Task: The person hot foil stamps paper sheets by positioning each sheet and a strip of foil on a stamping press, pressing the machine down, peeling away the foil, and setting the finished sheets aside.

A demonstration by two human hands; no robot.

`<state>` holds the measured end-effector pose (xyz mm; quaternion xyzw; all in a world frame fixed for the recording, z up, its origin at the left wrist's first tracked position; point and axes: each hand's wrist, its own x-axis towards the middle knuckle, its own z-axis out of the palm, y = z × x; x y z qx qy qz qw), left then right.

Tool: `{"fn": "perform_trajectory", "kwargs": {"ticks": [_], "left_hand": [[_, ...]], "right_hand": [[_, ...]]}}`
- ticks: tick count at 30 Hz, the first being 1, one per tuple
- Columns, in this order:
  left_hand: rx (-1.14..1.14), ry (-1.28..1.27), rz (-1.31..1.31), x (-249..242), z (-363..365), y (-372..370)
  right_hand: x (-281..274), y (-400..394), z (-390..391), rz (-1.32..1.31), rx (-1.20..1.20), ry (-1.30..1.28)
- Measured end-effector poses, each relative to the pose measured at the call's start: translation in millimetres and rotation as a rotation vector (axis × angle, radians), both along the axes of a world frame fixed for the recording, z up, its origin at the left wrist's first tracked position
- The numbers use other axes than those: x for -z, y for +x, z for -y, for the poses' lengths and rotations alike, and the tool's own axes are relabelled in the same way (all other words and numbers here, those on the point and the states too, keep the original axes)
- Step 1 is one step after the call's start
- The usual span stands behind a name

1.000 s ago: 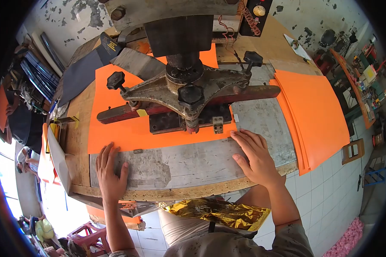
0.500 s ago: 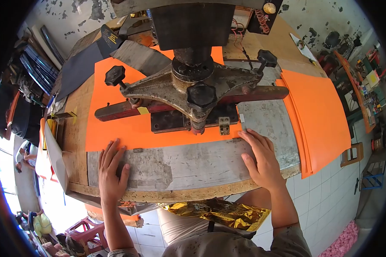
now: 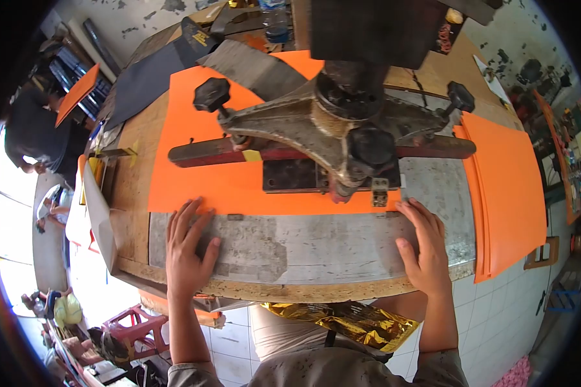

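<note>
An orange sheet (image 3: 206,184) lies on the grey metal plate (image 3: 323,248), partly under the head of a press (image 3: 290,132). Fingertips of my left hand (image 3: 188,248) rest at the sheet's near left edge, fingers stretched out. At its near right corner, my right hand (image 3: 425,245) lies with fingers extended and thumb apart. Neither hand grips anything. Above the sheet, the press head carries a dark block (image 3: 294,175) and a small metal piece (image 3: 379,192). Black knobs (image 3: 211,95) stand on its arms.
Stacked orange sheets (image 3: 510,193) lie on the right. Dark sheets (image 3: 145,80) and a grey strip (image 3: 255,69) are at the back left, near a water bottle (image 3: 274,22). Gold foil (image 3: 348,326) hangs below the table's front edge. Another person (image 3: 42,132) stands far left.
The view has turned left, so the press and table appear further right. A person carrying an orange sheet now shows at far left. Both hands stay at the sheet's near edge.
</note>
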<state>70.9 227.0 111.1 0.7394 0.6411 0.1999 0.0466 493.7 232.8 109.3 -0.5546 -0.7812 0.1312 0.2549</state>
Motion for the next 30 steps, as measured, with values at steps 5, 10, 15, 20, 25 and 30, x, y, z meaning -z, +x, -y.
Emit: {"fn": "perform_trajectory", "kwargs": {"ticks": [5,10,15,20,25,30], "left_hand": [[0.044,-0.031,-0.036,2,-2,-6],[0.075,-0.012,-0.071,-1,-1,-3],[0.191,-0.022,-0.074,-2,-1,-8],[0.274,0.091,-0.095,-5,4,1],[0.303,0.058,0.002,-5,11,25],[0.231,0.176,-0.13,-3,23,37]], "right_hand": [[2,-1,0,0.02,-0.007,0.005],[1,-3,1,-0.014,0.023,0.022],[1,-3,2,0.001,0.007,0.056],[-1,-3,8,0.118,-0.092,0.168],[9,2,11,0.173,-0.119,0.198],[9,8,10,-0.123,-0.066,0.048]]}}
